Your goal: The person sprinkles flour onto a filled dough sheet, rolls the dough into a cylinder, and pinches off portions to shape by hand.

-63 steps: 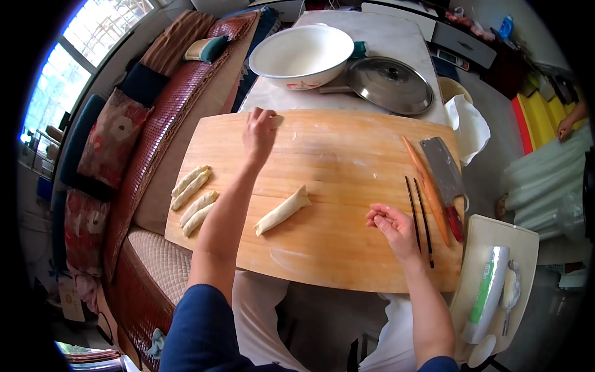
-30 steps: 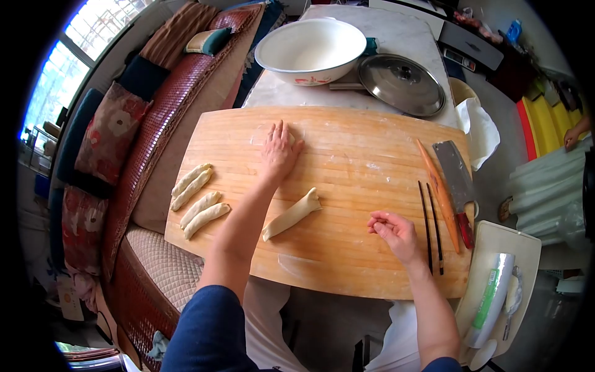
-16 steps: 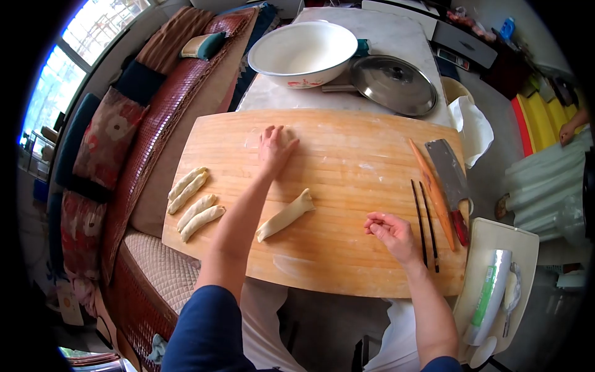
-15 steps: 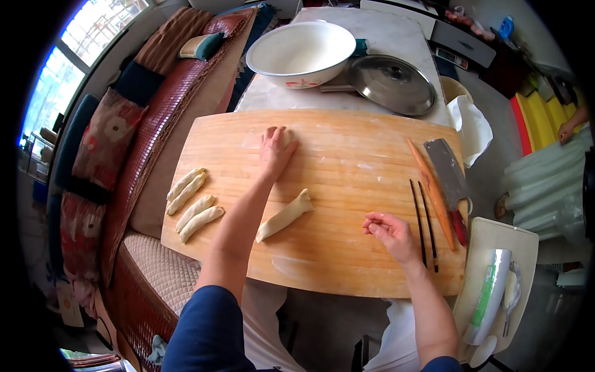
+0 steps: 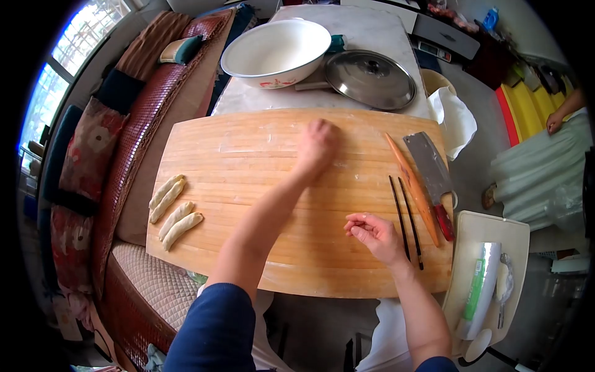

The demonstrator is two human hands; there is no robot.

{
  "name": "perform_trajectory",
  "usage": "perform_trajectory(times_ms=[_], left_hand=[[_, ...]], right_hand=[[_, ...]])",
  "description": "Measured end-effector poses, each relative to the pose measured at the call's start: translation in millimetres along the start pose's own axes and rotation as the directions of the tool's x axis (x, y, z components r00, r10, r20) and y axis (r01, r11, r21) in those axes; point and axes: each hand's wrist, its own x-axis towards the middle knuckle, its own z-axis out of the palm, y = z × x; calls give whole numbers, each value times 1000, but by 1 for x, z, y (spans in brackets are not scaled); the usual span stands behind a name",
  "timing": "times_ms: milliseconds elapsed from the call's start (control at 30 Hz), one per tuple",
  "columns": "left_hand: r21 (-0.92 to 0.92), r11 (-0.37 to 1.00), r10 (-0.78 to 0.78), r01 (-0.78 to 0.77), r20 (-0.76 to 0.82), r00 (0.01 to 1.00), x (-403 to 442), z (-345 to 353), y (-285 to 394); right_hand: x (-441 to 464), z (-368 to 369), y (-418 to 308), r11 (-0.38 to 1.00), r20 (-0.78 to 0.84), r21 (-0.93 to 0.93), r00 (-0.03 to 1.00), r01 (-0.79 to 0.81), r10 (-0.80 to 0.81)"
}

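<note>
My left hand [image 5: 318,147] is over the upper middle of the wooden board [image 5: 204,146], blurred, so its fingers do not show clearly. My right hand [image 5: 375,237] rests low over the board's right half, left of two black chopsticks [image 5: 404,214]. Its thumb and fingers are curled together; whatever may lie between them is hidden. Several pale dough rolls [image 5: 180,221] lie in two pairs at the board's left. Beneath or behind my left forearm, the spot where another dough roll lay is covered.
A wooden rolling pin [image 5: 414,189] and a cleaver [image 5: 431,166] lie at the board's right. Behind stand a white basin [image 5: 276,53] and a metal lid [image 5: 370,79]. A tray [image 5: 517,248] at right holds a wrap roll [image 5: 480,290]. Another person's hand [image 5: 553,123] shows far right.
My left hand has swept right across the board, and its forearm now covers the single dough roll's spot. My right hand keeps its curled pose. The whole view has shifted slightly.
</note>
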Motion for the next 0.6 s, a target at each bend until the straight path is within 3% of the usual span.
perform_trajectory(times_ms=[100, 200, 233, 267, 333, 400, 433, 533, 567, 600], left_hand=[[-59, 981, 191, -184, 139, 972, -11, -11, 18], [-47, 988, 150, -144, 172, 974, -23, -29, -10], [-107, 989, 128, -100, 308, 943, -24, -43, -20], [-309, 947, 10, 90, 309, 951, -17, -51, -27], [-638, 639, -218, 430, 386, 896, 2, -60, -39], [-275, 933, -132, 234, 342, 930, 15, -62, -39], [-62, 992, -80, 107, 333, 939, 19, -64, -35], [276, 958, -162, 81, 285, 945, 3, -29, -8], [240, 955, -257, 176, 365, 895, 0, -30, -3], [253, 955, -239, 154, 351, 905, -3, -28, -2]], right_hand=[[-2, -3, 2, 998, -30, 62, 1000, -5, 7], [-3, -6, 5, 998, -26, 58, 1000, 14, -12], [-3, -5, 4, 998, -22, 56, 999, 27, -26], [-2, -3, 4, 998, -20, 55, 999, 41, -40], [-3, 0, 4, 998, -9, 39, 999, 42, -42], [-2, 0, 3, 1000, 6, -2, 1000, 28, -28], [-2, 0, 0, 1000, 4, -11, 1000, 18, -18], [-3, -1, -3, 1000, -8, -17, 1000, 10, -10], [-3, -3, -2, 1000, -10, -10, 1000, 20, -20], [-3, -3, -1, 1000, -11, 0, 1000, 27, -27]])
